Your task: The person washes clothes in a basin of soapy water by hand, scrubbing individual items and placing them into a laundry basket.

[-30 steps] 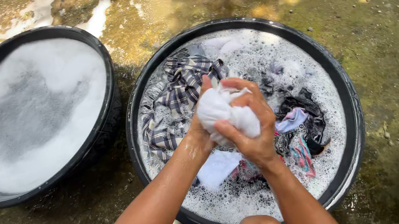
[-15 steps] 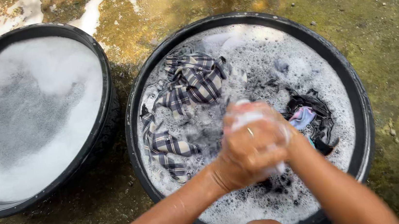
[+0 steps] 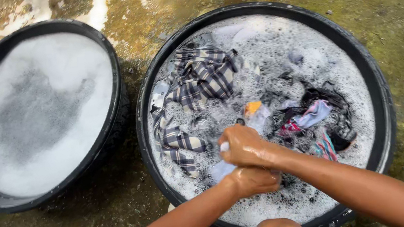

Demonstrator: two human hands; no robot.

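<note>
Gripping a white cloth point(image 3: 223, 168) w/ both fists closed: right hand point(image 3: 245, 146) over left hand point(image 3: 253, 180), low centre in soapy black basin point(image 3: 384, 106); plaid cloth point(image 3: 203, 76) upper left.

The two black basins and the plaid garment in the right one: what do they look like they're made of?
Right basin and left basin: probably moulded plastic or rubber, judging by the thick, smooth, matte black rims; I can't tell which. Plaid garment: woven fabric, likely cotton, limp and soaked, folding in the suds.

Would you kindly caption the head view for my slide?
Both hands, left hand and right hand, scrub a white cloth in a sudsy black tub.
</note>
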